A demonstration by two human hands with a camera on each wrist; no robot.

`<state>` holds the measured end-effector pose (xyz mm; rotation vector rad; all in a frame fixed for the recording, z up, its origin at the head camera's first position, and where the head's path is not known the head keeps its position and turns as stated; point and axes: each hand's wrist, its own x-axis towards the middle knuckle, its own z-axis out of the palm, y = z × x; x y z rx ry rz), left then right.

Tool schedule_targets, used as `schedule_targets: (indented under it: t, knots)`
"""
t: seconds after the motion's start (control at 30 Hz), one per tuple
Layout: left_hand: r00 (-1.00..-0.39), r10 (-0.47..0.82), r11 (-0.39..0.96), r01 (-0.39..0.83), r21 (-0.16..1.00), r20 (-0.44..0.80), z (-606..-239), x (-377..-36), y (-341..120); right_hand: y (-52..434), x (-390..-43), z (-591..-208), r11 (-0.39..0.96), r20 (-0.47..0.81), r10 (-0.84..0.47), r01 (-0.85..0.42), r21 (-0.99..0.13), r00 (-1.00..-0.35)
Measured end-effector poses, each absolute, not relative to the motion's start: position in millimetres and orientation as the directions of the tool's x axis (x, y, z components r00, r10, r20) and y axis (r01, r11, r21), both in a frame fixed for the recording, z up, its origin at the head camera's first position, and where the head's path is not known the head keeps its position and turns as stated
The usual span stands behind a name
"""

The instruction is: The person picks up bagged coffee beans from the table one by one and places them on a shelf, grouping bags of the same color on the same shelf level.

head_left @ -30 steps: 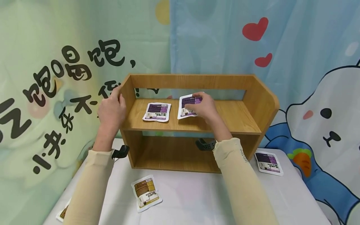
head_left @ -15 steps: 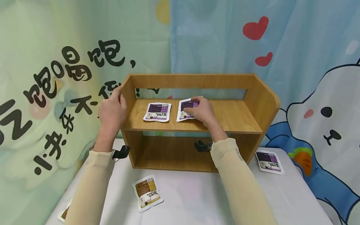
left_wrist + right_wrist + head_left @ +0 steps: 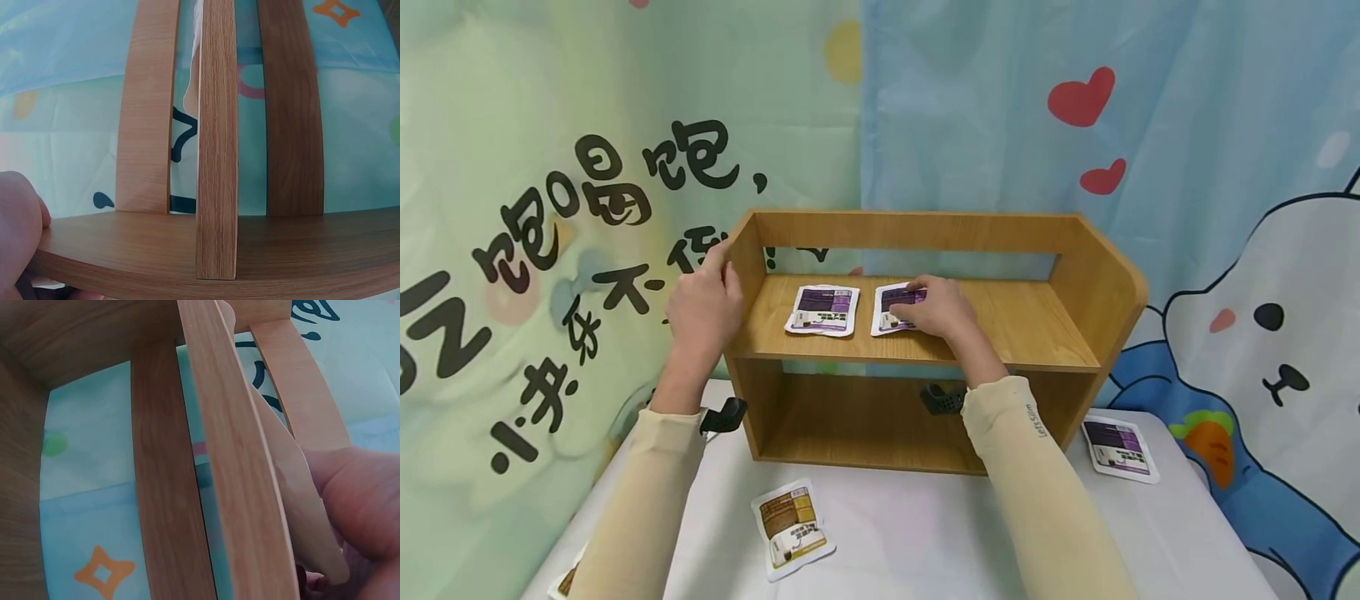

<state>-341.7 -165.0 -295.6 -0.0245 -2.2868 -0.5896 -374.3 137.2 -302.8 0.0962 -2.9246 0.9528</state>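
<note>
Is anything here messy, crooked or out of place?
Mostly tidy. Two purple-labelled white pouches lie flat side by side on the wooden shelf. The odd ones lie loose on the white table: a brown-labelled pouch lying askew in front and another purple pouch by the shelf's right foot.

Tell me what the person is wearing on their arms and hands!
Both arms wear long, snug, pale beige sleeves that end at the wrists. The right sleeve has small dark lettering near its cuff; the left sleeve looks plain. A small black gadget is strapped under each wrist. The left hand and right hand are bare: no gloves.
</note>
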Motion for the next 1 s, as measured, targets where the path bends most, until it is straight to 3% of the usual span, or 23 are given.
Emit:
schedule_targets:
  t: [0.37, 0.6, 1.0]
  knots:
    - [-0.702, -0.172, 0.891, 0.189, 0.413, 0.691, -293.9, -342.4, -165.6, 141.4, -377.7, -305.9, 0.838, 0.137, -0.075, -0.137, -0.529, -0.988]
    - [-0.701, -0.165, 0.895, 0.189, 0.403, 0.694, -295.2, -341.7, -165.8, 143.0, -374.7, -309.7, 0.879, 0.144, -0.043, -0.106, -0.465, -0.989]
    - [-0.694, -0.171, 0.894, 0.190, 0.407, 0.699, -295.2, -341.4, -165.3, 145.4, -375.8, -317.3, 0.846, 0.197, -0.032, -0.132, -0.517, -0.980]
